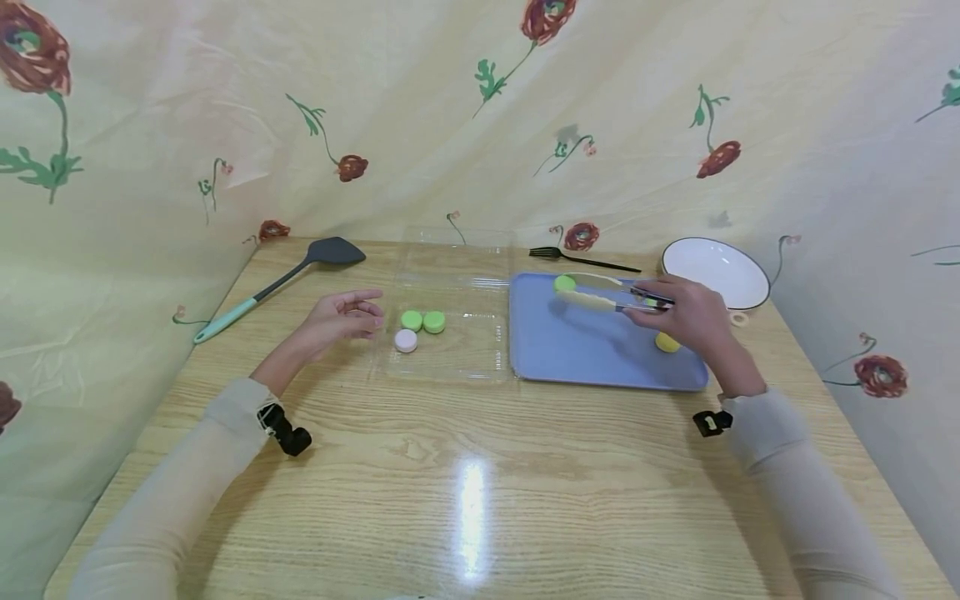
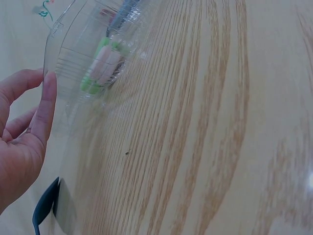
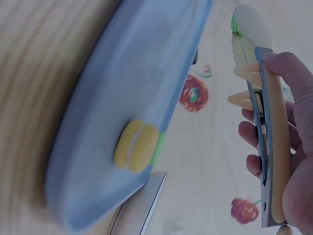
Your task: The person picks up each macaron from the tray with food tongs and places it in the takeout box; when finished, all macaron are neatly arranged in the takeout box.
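Note:
My left hand point(image 1: 341, 318) is at the left side of a clear plastic container point(image 1: 450, 367), fingers loosely bent; in the left wrist view its fingertips overlap the container's edge, and I cannot tell whether they touch. Two green macarons point(image 1: 423, 321) and a pale pink macaron point(image 1: 406, 340) lie in the container. On the right, my right hand point(image 1: 686, 310) grips tongs point(image 1: 600, 302) over a blue tray point(image 1: 600, 350). Between the tong tips is a green macaron point(image 3: 236, 24), seemingly raised off the tray. A yellow macaron point(image 3: 137, 147) lies on the tray, with another green macaron point(image 3: 158, 148) behind it.
A turner point(image 1: 281, 283) with a mint handle lies at the back left. Behind the tray is a black fork point(image 1: 585, 259). At the back right stands a white dish point(image 1: 716, 271) with a dark rim. Floral cloth hangs around the wooden table point(image 1: 360, 483).

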### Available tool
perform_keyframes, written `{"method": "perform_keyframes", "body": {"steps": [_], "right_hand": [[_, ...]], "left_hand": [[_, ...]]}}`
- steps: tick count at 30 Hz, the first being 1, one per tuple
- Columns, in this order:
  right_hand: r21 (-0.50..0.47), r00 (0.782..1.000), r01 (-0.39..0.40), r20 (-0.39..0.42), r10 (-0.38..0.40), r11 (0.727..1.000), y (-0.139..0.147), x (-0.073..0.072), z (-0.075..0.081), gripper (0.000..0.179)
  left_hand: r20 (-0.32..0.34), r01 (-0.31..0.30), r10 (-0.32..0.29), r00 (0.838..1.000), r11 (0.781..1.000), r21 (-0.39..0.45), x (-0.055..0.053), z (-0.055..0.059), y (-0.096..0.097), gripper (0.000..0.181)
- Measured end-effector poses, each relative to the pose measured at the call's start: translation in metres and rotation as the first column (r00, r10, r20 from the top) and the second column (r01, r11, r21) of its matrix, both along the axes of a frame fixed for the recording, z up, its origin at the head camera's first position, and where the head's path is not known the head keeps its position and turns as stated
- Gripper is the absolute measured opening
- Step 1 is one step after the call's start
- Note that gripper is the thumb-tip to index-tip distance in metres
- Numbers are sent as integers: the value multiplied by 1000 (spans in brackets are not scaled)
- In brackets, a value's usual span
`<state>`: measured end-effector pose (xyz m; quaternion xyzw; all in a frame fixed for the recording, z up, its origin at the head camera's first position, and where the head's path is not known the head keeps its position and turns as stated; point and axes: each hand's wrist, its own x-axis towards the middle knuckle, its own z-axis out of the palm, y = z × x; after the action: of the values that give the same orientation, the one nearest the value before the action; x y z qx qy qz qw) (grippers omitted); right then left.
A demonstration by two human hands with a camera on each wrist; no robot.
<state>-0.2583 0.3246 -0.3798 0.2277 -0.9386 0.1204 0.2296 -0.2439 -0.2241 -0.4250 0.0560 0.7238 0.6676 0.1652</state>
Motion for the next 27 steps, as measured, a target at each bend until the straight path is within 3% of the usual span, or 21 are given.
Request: {"method": "perform_keyframes", "body": {"steps": [12, 27], "right_hand": [[-86, 998, -50, 20, 52, 995, -30, -5, 11, 45], [-192, 982, -189, -28, 187, 963, -74, -10, 17, 45]], "left_hand": [[13, -3, 3, 1000, 1000, -10, 0, 1, 1, 65], [2, 2, -2, 1000, 1000, -1, -1, -2, -1, 64]]}}
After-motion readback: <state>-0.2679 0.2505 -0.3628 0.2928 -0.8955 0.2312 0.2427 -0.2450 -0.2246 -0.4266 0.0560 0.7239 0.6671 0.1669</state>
